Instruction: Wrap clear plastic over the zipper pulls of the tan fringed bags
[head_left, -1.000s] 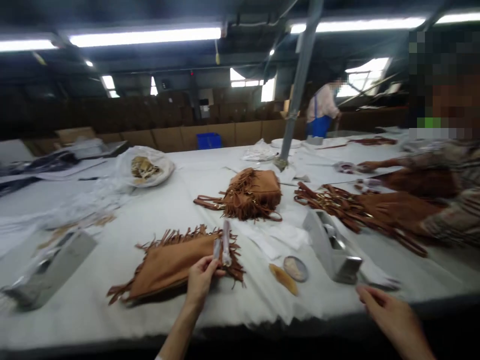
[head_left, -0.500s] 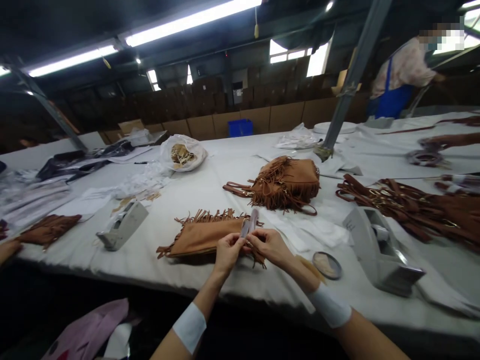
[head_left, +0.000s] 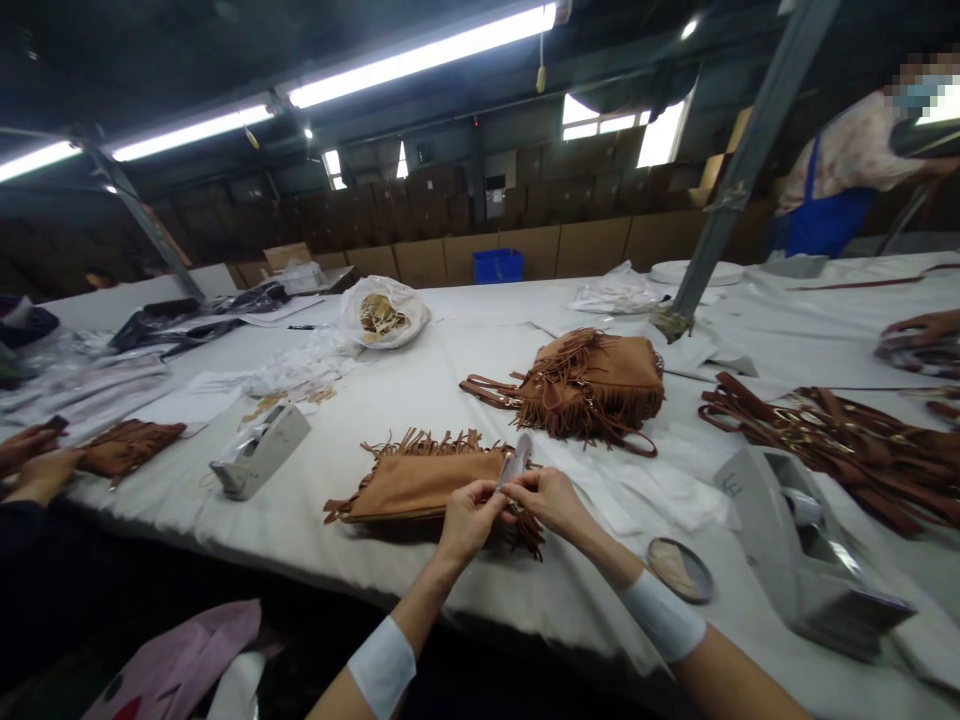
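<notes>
Hands: left hand point(head_left: 469, 518) and right hand point(head_left: 551, 500), fingertips pinched on a pale strip point(head_left: 514, 462), thumbs close together; both grasping, neither free.
Strip: upright-ish, tilted right, shiny, over the right end of the flat brown bag; its exact attachment is hidden by fingers.
Flat brown bag: tan-brown fringed bag point(head_left: 427, 484) lying on the white-covered counter point(head_left: 420, 385), fringe along far edge and both ends, directly in front of the person.
Wrists: white cuff point(head_left: 382, 667) on left, another white cuff point(head_left: 664, 614) on right.
Behind: second fringed bag point(head_left: 619, 378), straps out to its left, white sheets point(head_left: 652, 485) just in front.
Dispensers: grey tape dispenser point(head_left: 806, 570) at right, smaller-looking tape dispenser point(head_left: 259, 455) at left.
Right side: round dark-rimmed item point(head_left: 679, 570) near right forearm; heap of brown straps point(head_left: 832, 445) beyond.
Far left: co-worker's hands point(head_left: 37, 465) at a small brown piece point(head_left: 131, 447).
Far side: clear bag of tan scraps point(head_left: 384, 315); blue crate point(head_left: 497, 266); person in blue apron point(head_left: 829, 215).
</notes>
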